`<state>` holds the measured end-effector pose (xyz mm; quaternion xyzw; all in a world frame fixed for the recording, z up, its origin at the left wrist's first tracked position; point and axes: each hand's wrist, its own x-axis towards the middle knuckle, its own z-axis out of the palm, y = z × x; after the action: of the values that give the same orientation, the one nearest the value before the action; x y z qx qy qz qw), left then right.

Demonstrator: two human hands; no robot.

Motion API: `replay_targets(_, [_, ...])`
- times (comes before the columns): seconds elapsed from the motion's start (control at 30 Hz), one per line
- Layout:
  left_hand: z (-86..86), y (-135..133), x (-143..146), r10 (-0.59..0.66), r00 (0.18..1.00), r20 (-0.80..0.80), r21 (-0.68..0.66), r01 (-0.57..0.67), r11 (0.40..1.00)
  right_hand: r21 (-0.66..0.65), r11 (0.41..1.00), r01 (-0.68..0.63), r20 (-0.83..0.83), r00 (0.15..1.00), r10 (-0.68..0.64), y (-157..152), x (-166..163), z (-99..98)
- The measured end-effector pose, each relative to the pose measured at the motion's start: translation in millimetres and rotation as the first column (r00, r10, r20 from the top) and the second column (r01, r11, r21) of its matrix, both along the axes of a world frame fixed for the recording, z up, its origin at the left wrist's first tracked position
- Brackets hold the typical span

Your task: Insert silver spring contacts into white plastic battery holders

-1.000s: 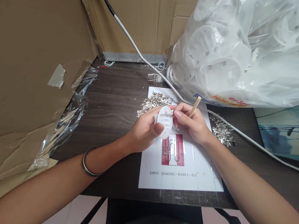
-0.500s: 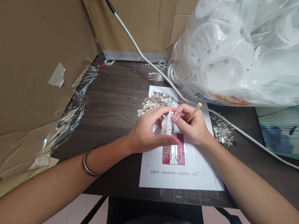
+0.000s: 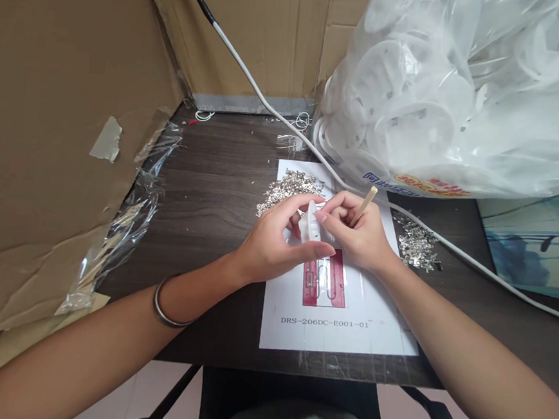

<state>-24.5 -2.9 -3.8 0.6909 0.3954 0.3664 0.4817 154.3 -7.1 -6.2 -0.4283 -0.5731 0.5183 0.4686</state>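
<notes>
On the sheet [image 3: 279, 333], below its red picture [image 3: 311, 288], we read one code clearly in black capitals and digits — DRS-206DC-E001-01. Near its top edge, beside the metal parts [image 3: 288, 186], we see a scrap of small black print, too small for us to read. Along the lower front of the clear bag [image 3: 516, 147] runs a line of large Chinese characters: blue on the left, then red, some of them on yellow. We cannot make them out surely — creases and shine distort them. The pale letters on the grey strip [image 3: 239, 105] along the bottom of the rear cardboard [image 3: 257, 53] are too faint for us.
</notes>
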Motion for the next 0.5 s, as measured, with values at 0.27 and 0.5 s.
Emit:
replay_targets(0.27, [-3.4,-0.1,0.3,-0.004,1.0,0.007,-0.017,0.004,1.0,-0.021,1.0,-0.021,-0.049,0.999,0.019,1.5,-0.6,1.1])
replay_targets(0.5, [-1.6,0.2,1.0,-0.007,0.999,0.049,0.008,0.007,1.0,-0.029,1.0,0.003,-0.051,0.999,-0.005,1.2,1.1,-1.3])
